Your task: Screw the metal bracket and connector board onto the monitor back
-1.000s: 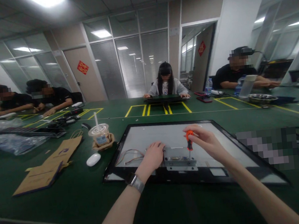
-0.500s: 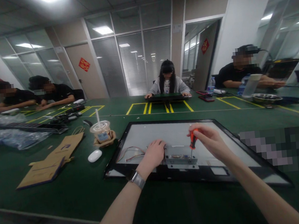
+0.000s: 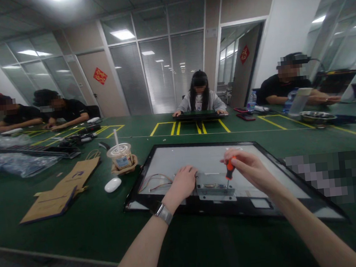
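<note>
A flat display panel (image 3: 180, 158) with a black frame lies on the table before me. Near its front edge sits a metal bracket (image 3: 217, 193) with a small circuit board (image 3: 213, 186) in it. My left hand (image 3: 185, 180) grips the bracket's left end with its fingers bent over it; the thumb is hidden. Between the fingers and thumb of my right hand (image 3: 247, 164) is an orange-and-black screwdriver (image 3: 231, 169), held nearly upright. Its tip reaches down to the bracket's right part; any screw there is too small to see. Thin cables (image 3: 157, 179) lie left of my left hand.
Left of the panel are a white mouse (image 3: 113, 185), a drink cup (image 3: 120, 156) in a cardboard holder and a paper bag (image 3: 62, 188). Plastic wrap (image 3: 23, 163) lies far left. A metal bowl (image 3: 317, 116) stands at right. Several people sit across the table (image 3: 81, 239).
My right hand and the screwdriver handle have turned slightly, while the tip stays at the same part of the bracket. My left hand has not visibly moved.
</note>
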A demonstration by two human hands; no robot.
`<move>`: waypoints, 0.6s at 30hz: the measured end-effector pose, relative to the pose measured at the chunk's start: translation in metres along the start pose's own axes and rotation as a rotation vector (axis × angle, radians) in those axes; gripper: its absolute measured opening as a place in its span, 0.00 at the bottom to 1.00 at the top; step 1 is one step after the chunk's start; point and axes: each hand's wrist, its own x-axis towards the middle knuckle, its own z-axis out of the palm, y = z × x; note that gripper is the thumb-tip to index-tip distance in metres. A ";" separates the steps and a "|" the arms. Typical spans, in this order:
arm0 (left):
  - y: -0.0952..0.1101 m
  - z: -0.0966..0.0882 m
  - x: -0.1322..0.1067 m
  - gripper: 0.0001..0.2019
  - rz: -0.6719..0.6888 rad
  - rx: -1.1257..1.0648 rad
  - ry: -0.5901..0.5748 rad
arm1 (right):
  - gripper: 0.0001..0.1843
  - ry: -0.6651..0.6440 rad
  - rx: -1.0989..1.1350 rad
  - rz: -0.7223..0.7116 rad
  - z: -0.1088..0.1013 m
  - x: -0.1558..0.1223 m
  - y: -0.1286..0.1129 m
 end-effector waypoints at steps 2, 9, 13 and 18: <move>0.000 0.000 0.000 0.19 -0.006 0.005 -0.008 | 0.14 -0.011 0.011 0.036 0.000 0.000 -0.001; 0.001 -0.001 0.000 0.19 -0.009 0.018 -0.011 | 0.17 -0.043 -0.005 0.043 -0.002 0.001 -0.004; 0.000 0.000 0.000 0.19 -0.008 0.006 -0.009 | 0.19 -0.174 -0.064 0.094 -0.013 0.000 -0.010; 0.002 -0.002 0.000 0.19 -0.005 0.025 -0.023 | 0.22 -0.261 -0.034 0.157 -0.023 -0.001 -0.015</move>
